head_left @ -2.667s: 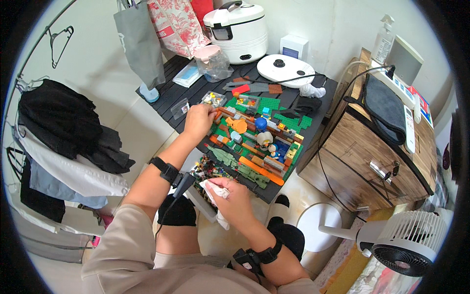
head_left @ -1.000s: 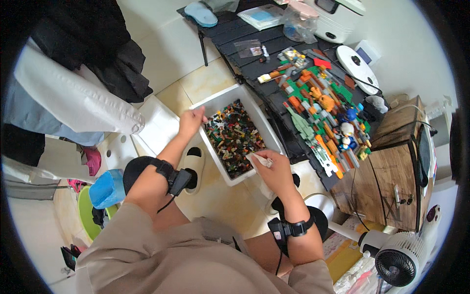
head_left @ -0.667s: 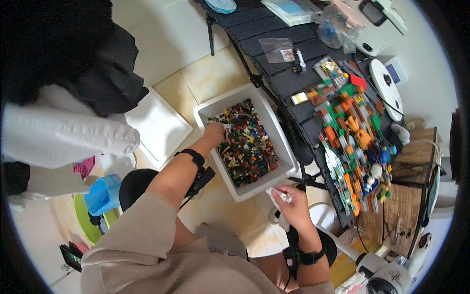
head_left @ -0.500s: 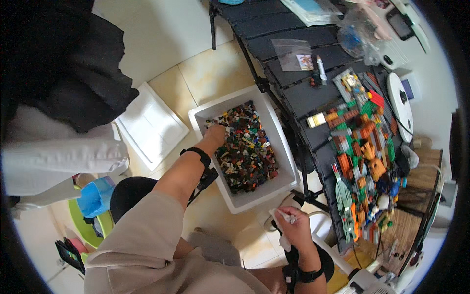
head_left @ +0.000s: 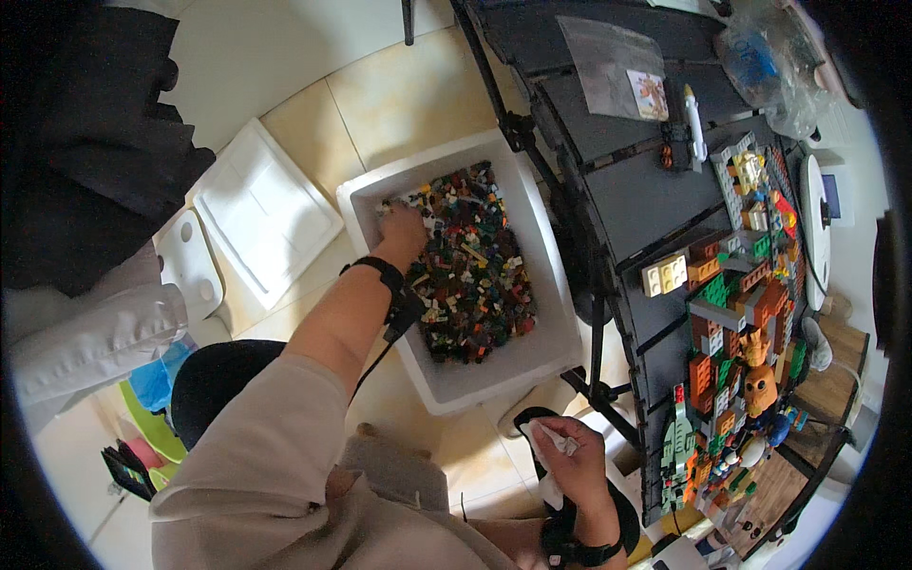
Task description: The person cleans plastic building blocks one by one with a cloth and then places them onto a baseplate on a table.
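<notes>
White, thin and crumpled, a wad (head_left: 549,486) is pinched between the thumb and fingers of the right hand (head_left: 578,458), out past the near edge of the bin (head_left: 494,380). Tissue or cloth, I cannot tell; it should be soft and almost weightless, best held in its bunched middle, since a loose end could tear.

The left hand (head_left: 404,233) is down in the bin by its far left corner, among loose bricks (head_left: 475,285). Its fingertips are hidden, so whether they are spread or closed on a piece cannot be told. The bricks cover the bin floor between its walls; they look hard, light and smooth, likely to slip and roll over one another, so a fingertip pinch across two flat sides should suit.

Right of the bin, along the near part of the black table (head_left: 655,214), stands a brick build (head_left: 731,351). It looks stiff but liable to come apart; low down would be the safer hold. Left of the bin, a white lid (head_left: 268,214) lies on the floor.
</notes>
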`<action>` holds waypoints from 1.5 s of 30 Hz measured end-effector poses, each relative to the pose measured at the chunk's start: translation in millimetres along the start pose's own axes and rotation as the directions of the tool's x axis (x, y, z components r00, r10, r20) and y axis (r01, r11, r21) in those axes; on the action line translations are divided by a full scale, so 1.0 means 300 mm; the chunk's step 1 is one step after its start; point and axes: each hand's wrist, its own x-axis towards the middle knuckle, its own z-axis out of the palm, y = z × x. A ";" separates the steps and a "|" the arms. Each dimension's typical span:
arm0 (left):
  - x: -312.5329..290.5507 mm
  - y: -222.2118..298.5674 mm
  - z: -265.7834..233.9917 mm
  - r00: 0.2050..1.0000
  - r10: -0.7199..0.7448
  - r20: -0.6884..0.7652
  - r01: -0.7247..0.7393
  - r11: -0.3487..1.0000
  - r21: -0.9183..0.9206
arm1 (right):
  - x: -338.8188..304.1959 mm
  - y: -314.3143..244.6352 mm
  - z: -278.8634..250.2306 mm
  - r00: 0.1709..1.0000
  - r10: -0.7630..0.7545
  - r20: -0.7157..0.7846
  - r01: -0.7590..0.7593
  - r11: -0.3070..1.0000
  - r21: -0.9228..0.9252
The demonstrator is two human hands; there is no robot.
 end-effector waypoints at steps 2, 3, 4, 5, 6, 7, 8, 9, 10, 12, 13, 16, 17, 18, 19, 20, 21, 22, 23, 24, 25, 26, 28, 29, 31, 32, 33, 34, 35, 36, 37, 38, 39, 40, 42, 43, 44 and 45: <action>-0.002 -0.019 -0.051 0.997 0.026 0.066 -0.027 1.000 0.014 | -0.006 -0.027 -0.006 0.997 0.065 0.036 -0.062 0.994 -0.091; -0.004 -0.011 -0.058 0.999 0.043 -0.022 -0.041 0.997 0.065 | -0.008 0.006 -0.002 0.999 0.026 0.020 -0.026 1.000 -0.010; -0.007 -0.008 -0.067 0.999 0.047 -0.015 -0.046 0.996 0.070 | -0.018 0.021 -0.009 1.000 -0.021 -0.006 0.020 0.997 -0.075; -0.011 -0.005 -0.076 0.999 0.036 0.005 -0.036 0.999 -0.011 | -0.021 0.025 -0.016 0.999 -0.040 0.000 0.040 0.994 -0.106; -0.010 -0.001 -0.081 0.999 0.024 0.021 -0.022 0.996 -0.092 | -0.018 0.026 -0.023 0.998 -0.063 0.005 0.063 0.988 -0.138; -0.020 0.003 -0.074 0.999 0.027 0.023 -0.025 0.996 -0.087 | -0.021 0.037 -0.025 0.998 -0.060 0.003 0.060 0.989 -0.133; -0.040 0.008 -0.062 0.999 0.039 0.034 -0.036 0.994 -0.102 | -0.025 0.050 -0.025 0.999 -0.034 -0.017 0.033 0.996 -0.081; -0.058 0.013 -0.052 0.998 0.051 0.043 -0.046 0.992 -0.118 | -0.027 0.058 -0.026 0.999 -0.009 -0.037 0.008 1.000 -0.029; -0.067 0.019 -0.038 0.998 0.052 0.042 -0.047 0.992 -0.115 | -0.030 0.053 -0.028 0.999 -0.009 -0.038 0.008 1.000 -0.027; -0.073 0.027 0.010 0.990 0.110 0.093 -0.085 0.968 -0.237 | -0.035 0.032 -0.032 0.999 0.024 -0.040 -0.026 0.999 -0.047; -0.068 0.022 0.057 0.990 0.106 0.089 -0.082 0.968 -0.238 | -0.038 0.032 -0.030 0.999 0.019 -0.038 -0.020 0.999 -0.048; -0.069 0.057 0.080 0.994 0.107 0.013 -0.102 0.971 -0.218 | -0.051 0.048 -0.030 0.996 0.079 -0.032 -0.077 0.995 0.066; -0.068 0.076 0.058 0.993 0.021 0.114 0.010 0.964 -0.264 | -0.052 0.071 -0.033 0.998 0.043 -0.044 -0.041 0.998 0.050; -0.086 0.087 0.031 0.973 -0.062 0.222 0.127 0.947 -0.295 | -0.059 0.086 -0.031 0.999 0.011 -0.051 -0.009 0.999 0.036; -0.086 0.085 0.020 0.964 -0.057 0.259 0.139 0.939 -0.313 | -0.066 0.089 -0.034 0.998 0.008 -0.057 -0.006 0.999 0.037; -0.084 0.087 0.022 0.966 -0.052 0.252 0.132 0.940 -0.314 | -0.070 0.083 -0.037 0.999 -0.019 -0.047 0.020 1.000 0.018; -0.083 0.083 0.024 0.966 -0.076 0.247 0.150 0.943 -0.296 | -0.070 0.074 -0.036 0.998 -0.049 -0.033 0.049 0.999 0.000; -0.083 0.076 0.021 0.966 -0.099 0.239 0.166 0.946 -0.279 | -0.073 0.055 -0.034 0.998 -0.058 -0.039 0.058 0.998 0.003; -0.083 0.065 0.015 0.969 -0.098 0.227 0.161 0.947 -0.279 | -0.078 0.026 -0.031 0.996 -0.087 -0.036 0.086 0.996 -0.019; -0.086 0.061 -0.001 0.937 0.205 0.285 -0.243 0.964 0.105 | -0.088 0.003 -0.030 0.993 -0.115 -0.037 0.113 0.993 -0.045; -0.097 0.050 -0.018 0.814 0.485 0.319 -0.581 0.681 0.447 | -0.099 -0.006 -0.025 0.991 -0.126 -0.048 0.124 0.991 -0.045; -0.102 0.039 -0.030 0.765 0.572 0.296 -0.634 0.589 0.501 | -0.109 -0.009 -0.017 0.991 -0.134 -0.029 0.135 0.991 0.027; -0.086 0.006 -0.005 0.868 0.475 0.146 -0.485 0.873 0.044 | -0.129 -0.028 0.001 0.986 -0.163 -0.017 0.164 0.982 0.096; -0.049 -0.058 0.038 0.955 0.292 0.059 -0.229 0.845 -0.484 | -0.133 -0.052 0.019 0.969 -0.245 0.004 0.244 0.965 0.098; -0.144 0.010 -0.051 0.980 0.191 0.055 -0.062 0.558 -0.827 | -0.143 -0.047 0.027 0.954 -0.301 -0.018 0.301 0.949 0.089; -0.253 0.044 -0.156 0.984 0.167 0.064 -0.018 0.447 -0.894 | -0.152 -0.058 0.037 0.925 -0.372 -0.074 0.377 0.924 0.068; -0.315 0.016 -0.203 0.988 0.148 0.045 -0.027 0.449 -0.893 | -0.147 -0.069 0.054 0.897 -0.436 -0.080 0.440 0.897 0.040; -0.362 0.002 -0.244 0.975 0.220 0.013 -0.077 0.394 -0.916 | -0.145 -0.081 0.067 0.865 -0.493 -0.095 0.496 0.869 0.006; -0.412 -0.012 -0.281 0.957 0.290 -0.021 -0.123 0.336 -0.934 | -0.150 -0.101 0.079 0.868 -0.483 -0.113 0.488 0.872 0.023; -0.478 -0.013 -0.320 0.958 0.285 -0.037 -0.136 0.338 -0.931 | -0.153 -0.112 0.093 0.873 -0.470 -0.130 0.479 0.877 0.041; -0.553 0.014 -0.372 0.949 0.314 -0.014 -0.132 0.357 -0.925 | -0.135 -0.098 0.104 0.830 -0.533 -0.166 0.549 0.832 0.075; -0.630 0.038 -0.418 0.940 0.341 0.010 -0.127 0.376 -0.918 | -0.131 -0.091 0.103 0.825 -0.538 -0.171 0.557 0.825 0.091; -0.740 0.046 -0.480 0.925 0.379 -0.009 -0.167 0.385 -0.907 | -0.122 -0.088 0.113 0.801 -0.564 -0.200 0.592 0.797 0.123; -0.825 0.038 -0.505 0.928 0.371 -0.026 -0.180 0.385 -0.905 | -0.120 -0.094 0.125 0.776 -0.591 -0.220 0.626 0.765 0.151; -0.963 0.045 -0.531 0.837 0.500 -0.223 -0.405 0.293 -0.866 | -0.136 -0.115 0.138 0.802 -0.550 -0.234 0.597 0.752 0.278; -1.034 0.051 -0.551 0.832 0.507 -0.225 -0.412 0.292 -0.863 | -0.146 -0.121 0.143 0.840 -0.489 -0.237 0.543 0.735 0.407; -1.104 0.059 -0.574 0.764 0.534 -0.362 -0.595 0.370 -0.713 | -0.160 -0.131 0.139 0.838 -0.486 -0.247 0.545 0.734 0.405; -1.168 0.062 -0.592 0.669 0.572 -0.475 -0.738 0.432 -0.518 | -0.181 -0.150 0.136 0.859 -0.466 -0.213 0.507 0.711 0.488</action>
